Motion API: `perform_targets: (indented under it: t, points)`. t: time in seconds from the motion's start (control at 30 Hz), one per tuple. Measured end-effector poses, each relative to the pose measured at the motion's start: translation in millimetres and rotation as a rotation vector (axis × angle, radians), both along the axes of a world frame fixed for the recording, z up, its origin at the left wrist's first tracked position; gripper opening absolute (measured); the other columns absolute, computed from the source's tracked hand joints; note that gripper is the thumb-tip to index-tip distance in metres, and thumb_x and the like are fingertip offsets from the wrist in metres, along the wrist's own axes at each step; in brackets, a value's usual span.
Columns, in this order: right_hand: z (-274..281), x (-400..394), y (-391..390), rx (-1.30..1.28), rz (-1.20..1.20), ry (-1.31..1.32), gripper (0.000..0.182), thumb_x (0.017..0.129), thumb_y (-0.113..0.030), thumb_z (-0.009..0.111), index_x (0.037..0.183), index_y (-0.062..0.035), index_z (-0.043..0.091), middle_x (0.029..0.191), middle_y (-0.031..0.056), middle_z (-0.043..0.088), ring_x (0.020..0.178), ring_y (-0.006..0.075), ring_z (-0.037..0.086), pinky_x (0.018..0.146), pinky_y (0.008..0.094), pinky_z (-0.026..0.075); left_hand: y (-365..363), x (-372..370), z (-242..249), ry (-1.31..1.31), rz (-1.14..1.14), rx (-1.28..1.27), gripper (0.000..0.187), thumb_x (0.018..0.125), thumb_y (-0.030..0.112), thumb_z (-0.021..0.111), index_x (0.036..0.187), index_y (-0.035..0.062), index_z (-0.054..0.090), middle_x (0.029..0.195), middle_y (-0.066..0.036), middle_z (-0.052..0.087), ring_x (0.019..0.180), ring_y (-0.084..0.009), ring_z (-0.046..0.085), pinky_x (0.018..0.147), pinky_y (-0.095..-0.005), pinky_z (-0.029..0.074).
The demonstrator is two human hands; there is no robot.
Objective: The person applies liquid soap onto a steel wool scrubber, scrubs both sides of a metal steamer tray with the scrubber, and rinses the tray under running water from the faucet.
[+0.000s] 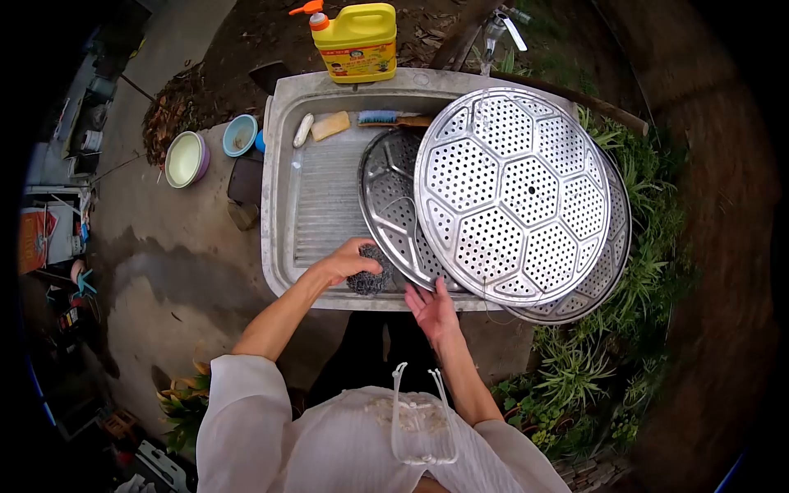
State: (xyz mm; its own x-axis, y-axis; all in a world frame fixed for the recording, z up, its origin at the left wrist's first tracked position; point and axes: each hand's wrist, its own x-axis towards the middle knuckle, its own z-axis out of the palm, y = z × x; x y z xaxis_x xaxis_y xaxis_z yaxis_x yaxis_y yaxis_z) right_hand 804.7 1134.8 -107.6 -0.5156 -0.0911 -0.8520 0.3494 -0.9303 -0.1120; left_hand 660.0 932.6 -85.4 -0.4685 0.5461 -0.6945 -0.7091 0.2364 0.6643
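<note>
Metal scouring ball point(370, 278) at the sink's near edge, left hand point(349, 261) closed around it. Right hand point(433, 308) palm up at the near rim of the dark perforated disc point(391, 222); can't tell if it pinches. That disc sits tilted inside the sink point(325, 193); bright perforated disc point(511, 197) overlaps it, third disc point(606, 279) underneath. Also in sink: white bar point(303, 130), yellowish block point(331, 126), blue-bristled brush point(386, 118). Yellow jug point(357, 41) on back ledge. Floor left: pale-green basin point(186, 159), blue basin point(240, 135), contents unclear.

Dark perforated disc point(397, 215) — partly covered, jug lettering point(358, 62) — too small
</note>
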Motion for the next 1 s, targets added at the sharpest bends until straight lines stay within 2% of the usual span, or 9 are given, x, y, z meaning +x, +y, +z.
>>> perform_targets:
  t: [0.13, 0.2, 0.27, 0.5, 0.63, 0.7, 0.8, 0.9, 1.0]
  points:
    - [-20.2, -9.8, -8.9, 0.114, -0.296, -0.044, 0.024, 0.098, -0.018, 0.059, 0.118, -0.0043, 0.058, 0.119, 0.009, 0.064, 0.111, 0.0211, 0.063, 0.098, 0.0376, 0.052, 0.3, -10.2, -21.9, 1.07, -0.672, -0.516, 0.044, 0.067, 0.003, 0.068, 0.112, 0.005, 0.064, 0.099, -0.019, 0.067, 0.086, -0.038, 0.066, 0.076, -0.0448, 0.054]
    - [-6.2, -6.1, -7.4, 0.138, -0.302, -0.013, 0.022, 0.097, -0.015, 0.059, 0.116, -0.004, 0.059, 0.116, 0.0088, 0.066, 0.11, 0.0211, 0.063, 0.097, 0.0365, 0.053, -14.6, -34.2, -55.9, 1.409, -0.449, -0.844, 0.041, 0.068, 0.003, 0.069, 0.108, 0.0045, 0.063, 0.096, -0.02, 0.067, 0.09, -0.0371, 0.066, 0.076, -0.0489, 0.052]
    - [-4.7, -7.8, -6.0, 0.166, -0.296, -0.007, 0.022, 0.097, -0.015, 0.06, 0.116, -0.0035, 0.059, 0.116, 0.0088, 0.066, 0.11, 0.0211, 0.063, 0.097, 0.0362, 0.053, -36.9, -62.8, -43.8, 1.22, -0.255, -1.065, 0.037, 0.068, 0.004, 0.07, 0.104, 0.0064, 0.063, 0.097, -0.019, 0.066, 0.092, -0.0369, 0.065, 0.077, -0.048, 0.052]
    - [-38.7, -16.0, -13.2, 0.106, -0.217, -0.085, 0.036, 0.101, -0.034, 0.052, 0.12, -0.0036, 0.057, 0.121, 0.0104, 0.064, 0.111, 0.0215, 0.063, 0.095, 0.035, 0.054, -75.3, -88.0, 3.7, 0.578, 0.661, -0.517, 0.043, 0.069, 0.006, 0.066, 0.109, 0.007, 0.052, 0.091, -0.007, 0.057, 0.08, -0.0209, 0.059, 0.073, -0.0347, 0.049]
    - [11.6, 2.7, 0.8, -0.062, 0.027, -0.013, 0.041, 0.101, -0.037, 0.051, 0.12, -0.0003, 0.058, 0.113, 0.0143, 0.067, 0.102, 0.0235, 0.067, 0.084, 0.0317, 0.056, -50.6, -78.5, 13.4, 0.746, 0.461, -0.527, 0.044, 0.069, 0.005, 0.065, 0.11, 0.0064, 0.05, 0.094, -0.008, 0.054, 0.08, -0.019, 0.057, 0.071, -0.0323, 0.049]
    - [40.5, 22.3, 25.7, 0.343, 0.308, 0.071, 0.037, 0.102, -0.032, 0.052, 0.115, 0.0014, 0.061, 0.104, 0.0137, 0.07, 0.095, 0.022, 0.069, 0.077, 0.0296, 0.056, -34.2, -84.4, 27.3, 0.544, 0.42, -0.301, 0.052, 0.067, 0.011, 0.071, 0.114, 0.0066, 0.048, 0.097, -0.009, 0.055, 0.085, -0.0198, 0.056, 0.075, -0.0324, 0.048]
    - [66.6, 27.2, 101.2, 1.102, -0.068, 0.044, 0.026, 0.1, -0.018, 0.055, 0.113, 0.0026, 0.061, 0.098, 0.0109, 0.07, 0.089, 0.0153, 0.068, 0.075, 0.0263, 0.053, 11.8, -94.2, 53.7, 0.346, 0.463, -0.1, 0.054, 0.068, 0.01, 0.07, 0.117, 0.007, 0.048, 0.096, -0.01, 0.056, 0.083, -0.0185, 0.058, 0.071, -0.0314, 0.05]
    - [31.1, 39.2, 207.0, 1.814, -0.199, -0.161, 0.038, 0.099, -0.021, 0.056, 0.127, 0.0043, 0.054, 0.117, 0.0163, 0.063, 0.106, 0.0237, 0.062, 0.087, 0.0336, 0.05, 66.9, -110.8, 50.4, 0.357, 0.417, -0.085, 0.055, 0.068, 0.015, 0.072, 0.117, 0.0052, 0.048, 0.1, -0.011, 0.057, 0.087, -0.0189, 0.058, 0.073, -0.0318, 0.049]
    - [12.5, 23.2, 272.7, 2.192, 0.19, -0.217, 0.053, 0.097, -0.029, 0.058, 0.138, 0.0038, 0.047, 0.134, 0.0195, 0.053, 0.123, 0.0307, 0.052, 0.102, 0.041, 0.04, 132.4, -122.7, 51.0, 0.607, 0.144, -0.239, 0.063, 0.068, 0.026, 0.073, 0.118, 0.0011, 0.046, 0.112, -0.016, 0.055, 0.104, -0.0251, 0.055, 0.091, -0.0345, 0.045]
